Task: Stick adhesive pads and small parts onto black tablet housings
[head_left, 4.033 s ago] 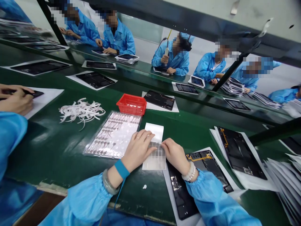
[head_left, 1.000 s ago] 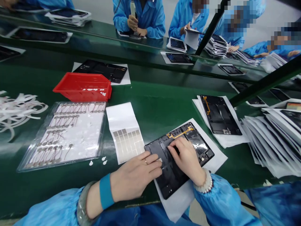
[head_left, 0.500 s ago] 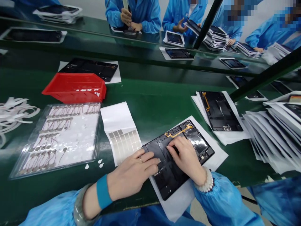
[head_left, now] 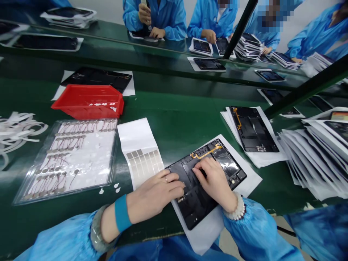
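A black tablet housing [head_left: 195, 214] with an orange flex strip [head_left: 206, 152] lies tilted on white paper [head_left: 203, 239]. My left hand [head_left: 156, 194] rests on its left edge, fingers bent and close together; whether anything is under the fingertips is hidden. Over the middle of the housing, my right hand [head_left: 214, 181] pinches with thumb and forefinger at the dark surface, and what is between them is too small to see. Left of the housing lies a sheet of grey adhesive squares [head_left: 144, 163]. A clear tray [head_left: 81, 159] holds rows of small round parts with thin wires.
Behind the tray sits a red bin [head_left: 89, 101]. Another housing [head_left: 252, 130] lies on paper at the right, beside a paper stack [head_left: 312, 163]. White strips [head_left: 19, 130] lie far left. A dark post [head_left: 307, 87] slants at the right. People in blue work across.
My left hand has shifted slightly, its fingers more bent at the housing's edge. My right hand holds its place. Across the bench, a person's housing has been lowered to the table.
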Demonstrator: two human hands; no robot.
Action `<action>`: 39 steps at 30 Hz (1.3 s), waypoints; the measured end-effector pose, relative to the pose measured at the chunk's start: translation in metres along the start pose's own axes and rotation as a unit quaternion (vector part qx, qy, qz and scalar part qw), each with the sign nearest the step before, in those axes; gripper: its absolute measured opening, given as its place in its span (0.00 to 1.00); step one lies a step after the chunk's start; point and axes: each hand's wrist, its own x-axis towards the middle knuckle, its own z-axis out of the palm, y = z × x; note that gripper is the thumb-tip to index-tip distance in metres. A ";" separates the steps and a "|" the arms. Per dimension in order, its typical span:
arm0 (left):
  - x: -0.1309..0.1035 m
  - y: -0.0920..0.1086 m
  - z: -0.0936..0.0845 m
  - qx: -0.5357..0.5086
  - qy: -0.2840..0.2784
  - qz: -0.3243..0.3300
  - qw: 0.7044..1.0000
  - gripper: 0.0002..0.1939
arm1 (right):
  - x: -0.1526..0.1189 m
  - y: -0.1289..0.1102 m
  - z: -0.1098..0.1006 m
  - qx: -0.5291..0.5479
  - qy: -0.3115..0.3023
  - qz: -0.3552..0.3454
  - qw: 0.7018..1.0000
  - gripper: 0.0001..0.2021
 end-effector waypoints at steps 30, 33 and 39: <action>-0.014 0.016 0.017 0.081 0.032 -0.041 0.995 0.09 | 0.000 0.000 0.000 -0.014 0.001 -0.006 1.000 0.08; -0.013 0.029 0.014 0.111 0.043 -0.069 0.991 0.15 | -0.003 0.003 0.002 -0.001 0.005 -0.027 1.000 0.11; -0.073 0.003 -0.045 0.153 0.124 -0.253 0.947 0.09 | -0.002 0.025 0.014 0.031 0.005 -0.070 0.997 0.15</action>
